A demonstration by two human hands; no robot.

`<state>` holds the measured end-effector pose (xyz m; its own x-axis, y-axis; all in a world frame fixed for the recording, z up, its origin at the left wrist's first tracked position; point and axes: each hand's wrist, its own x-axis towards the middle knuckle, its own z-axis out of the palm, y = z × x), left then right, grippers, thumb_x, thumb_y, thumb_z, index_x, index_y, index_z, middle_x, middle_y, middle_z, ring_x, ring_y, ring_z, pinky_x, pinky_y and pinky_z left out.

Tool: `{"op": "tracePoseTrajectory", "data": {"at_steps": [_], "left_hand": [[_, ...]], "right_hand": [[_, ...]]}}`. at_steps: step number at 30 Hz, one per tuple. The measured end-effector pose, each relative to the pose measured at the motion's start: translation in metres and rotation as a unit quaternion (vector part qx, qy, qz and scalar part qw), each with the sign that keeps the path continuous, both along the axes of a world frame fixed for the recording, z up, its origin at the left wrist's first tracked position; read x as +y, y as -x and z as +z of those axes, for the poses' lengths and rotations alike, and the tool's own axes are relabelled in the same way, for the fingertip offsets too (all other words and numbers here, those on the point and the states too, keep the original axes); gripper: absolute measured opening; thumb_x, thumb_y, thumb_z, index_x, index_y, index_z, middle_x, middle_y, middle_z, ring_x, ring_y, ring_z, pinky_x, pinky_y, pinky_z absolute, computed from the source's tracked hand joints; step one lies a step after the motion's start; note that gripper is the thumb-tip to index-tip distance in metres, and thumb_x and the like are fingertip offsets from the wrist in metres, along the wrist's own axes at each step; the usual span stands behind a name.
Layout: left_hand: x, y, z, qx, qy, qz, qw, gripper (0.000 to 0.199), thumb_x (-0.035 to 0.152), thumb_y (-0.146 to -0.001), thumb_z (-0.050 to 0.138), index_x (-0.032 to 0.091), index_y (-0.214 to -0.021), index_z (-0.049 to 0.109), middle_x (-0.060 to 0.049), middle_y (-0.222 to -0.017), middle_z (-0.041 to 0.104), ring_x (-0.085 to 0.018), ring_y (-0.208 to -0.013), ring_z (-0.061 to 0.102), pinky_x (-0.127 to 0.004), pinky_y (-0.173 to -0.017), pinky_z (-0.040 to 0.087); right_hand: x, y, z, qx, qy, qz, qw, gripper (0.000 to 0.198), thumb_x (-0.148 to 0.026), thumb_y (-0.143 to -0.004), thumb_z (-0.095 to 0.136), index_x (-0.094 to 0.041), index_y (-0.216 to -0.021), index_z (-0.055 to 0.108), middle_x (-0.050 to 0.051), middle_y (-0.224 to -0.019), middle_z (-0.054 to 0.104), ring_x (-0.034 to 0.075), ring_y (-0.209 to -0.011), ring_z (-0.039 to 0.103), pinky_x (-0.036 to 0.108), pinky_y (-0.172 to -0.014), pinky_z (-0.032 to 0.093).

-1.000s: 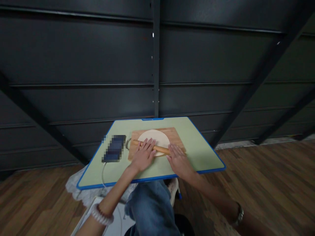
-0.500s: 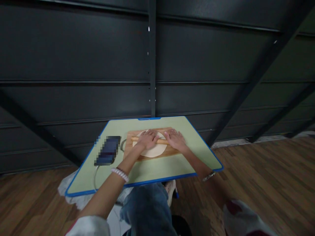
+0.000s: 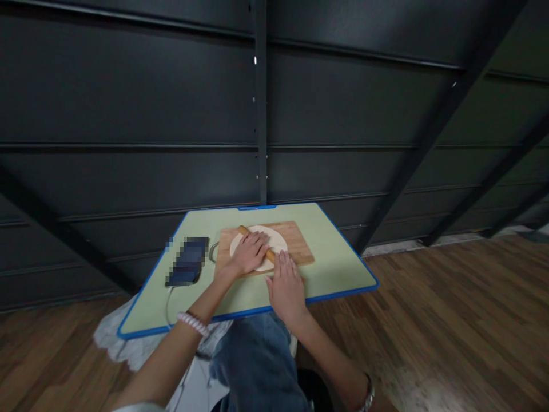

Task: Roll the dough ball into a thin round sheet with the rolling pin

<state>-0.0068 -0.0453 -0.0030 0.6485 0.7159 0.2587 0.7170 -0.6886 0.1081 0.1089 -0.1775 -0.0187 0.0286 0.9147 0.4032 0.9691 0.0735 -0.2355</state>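
A wooden rolling pin (image 3: 270,255) lies slantwise across a round, flat sheet of pale dough (image 3: 278,241), its far end pointing to the upper left. My left hand (image 3: 249,253) rests over the middle of the pin, fingers stretched out and palm down. At the pin's near end, my right hand (image 3: 288,284) lies flat with straight fingers and covers that end. Under the dough is a wooden cutting board (image 3: 301,246) with a metal handle (image 3: 213,252) on its left side.
The board sits on a small pale-green table (image 3: 334,269) with a blue rim. A phone (image 3: 187,262), partly pixelated, lies at the left with a white cable (image 3: 167,309) running off the near edge. Behind stands a dark panelled wall (image 3: 193,103); crumpled plastic (image 3: 118,337) hangs below left.
The rolling pin has turned from nearly crosswise to a slant. My right hand has swung toward me and leftward to its near end. My left hand has shifted slightly nearer.
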Motion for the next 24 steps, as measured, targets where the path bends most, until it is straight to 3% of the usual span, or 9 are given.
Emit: {"op": "tracePoseTrajectory", "data": {"at_steps": [3,6,10,15,24], "left_hand": [[-0.019,0.02,0.0,-0.013,-0.009,0.018,1.0,0.051,0.041,-0.095,0.018,0.019,-0.135,0.041,-0.007,-0.142,0.041,-0.02,-0.133,0.032,-0.044,-0.11,0.022],[-0.037,0.038,0.0,-0.008,-0.041,0.024,0.999,0.052,0.044,-0.095,0.021,0.021,-0.138,0.037,-0.007,-0.142,0.04,-0.021,-0.134,0.03,-0.047,-0.112,0.013],[-0.04,0.044,-0.001,0.004,-0.051,0.024,0.998,0.052,0.045,-0.094,0.021,0.023,-0.14,0.033,-0.004,-0.143,0.039,-0.021,-0.135,0.029,-0.047,-0.113,0.011],[-0.015,0.019,0.0,0.02,-0.025,0.032,0.999,0.056,0.048,-0.094,0.02,0.022,-0.142,0.028,-0.006,-0.148,0.03,-0.022,-0.137,0.022,-0.048,-0.111,0.014],[0.047,-0.027,0.007,0.044,0.009,0.086,0.995,0.06,0.052,-0.092,0.013,0.022,-0.134,0.044,-0.007,-0.146,0.033,-0.022,-0.138,0.02,-0.051,-0.111,0.009]], "right_hand": [[-0.013,0.012,0.001,-0.01,0.012,0.022,1.0,0.063,-0.037,-0.092,0.036,0.0,-0.141,0.026,0.022,-0.146,0.023,0.03,-0.137,0.019,0.05,-0.11,0.02],[-0.019,0.014,0.005,-0.025,0.022,0.035,0.999,0.063,-0.039,-0.093,0.034,0.004,-0.138,0.03,0.022,-0.146,0.023,0.029,-0.138,0.016,0.047,-0.112,0.016],[-0.008,0.004,0.007,-0.04,0.019,0.026,0.999,0.064,-0.042,-0.094,0.032,0.005,-0.138,0.031,0.023,-0.146,0.025,0.03,-0.137,0.018,0.046,-0.111,0.015],[0.036,-0.024,0.007,-0.076,-0.004,0.003,0.997,0.064,-0.043,-0.093,0.033,0.006,-0.134,0.036,0.025,-0.14,0.036,0.033,-0.132,0.029,0.048,-0.11,0.014],[0.134,-0.074,0.017,-0.117,0.004,0.013,0.993,0.053,-0.036,-0.096,0.02,-0.004,-0.124,0.052,0.019,-0.131,0.05,0.026,-0.126,0.039,0.039,-0.106,0.023]]}}
